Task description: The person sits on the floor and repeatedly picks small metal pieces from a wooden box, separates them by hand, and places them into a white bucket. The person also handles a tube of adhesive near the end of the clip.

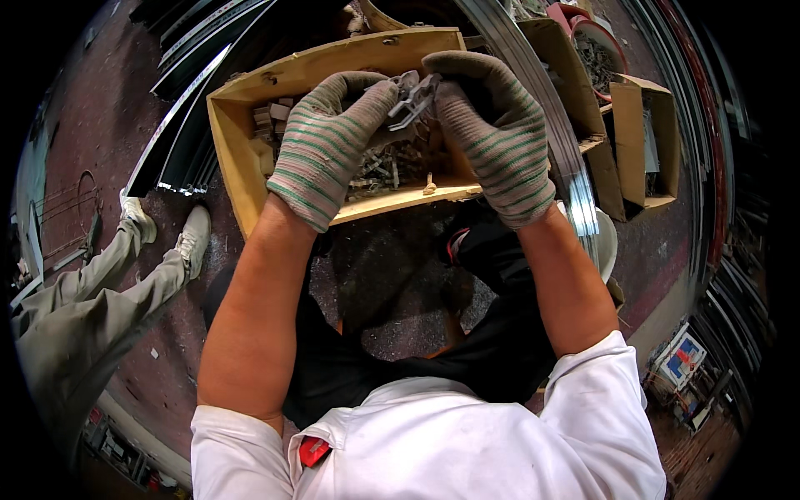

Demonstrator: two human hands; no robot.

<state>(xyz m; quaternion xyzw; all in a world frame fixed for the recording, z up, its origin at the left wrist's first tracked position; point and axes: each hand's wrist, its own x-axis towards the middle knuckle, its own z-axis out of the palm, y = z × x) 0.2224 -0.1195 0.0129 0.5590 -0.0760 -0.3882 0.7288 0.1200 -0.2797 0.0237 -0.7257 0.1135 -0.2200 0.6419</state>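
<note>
Both my hands wear striped knit work gloves and meet above a wooden box (400,198). Between them is a small grey bracket-like fitting (408,107), with open prongs pointing down; I cannot tell whether it is one piece or two. My left hand (329,137) pinches its left side between thumb and fingers. On the other side, my right hand (500,133) is closed on it with the thumb in front. Many similar small metal pieces (390,171) lie in the box below, partly hidden by the gloves. Small brownish blocks (273,115) fill its left part.
Long metal profiles (567,142) run close past the box's right side, and more (187,133) lie at left. Cardboard boxes (646,146) and a red bucket (598,54) of metal bits stand at right. Another person's legs (125,283) reach in from the left.
</note>
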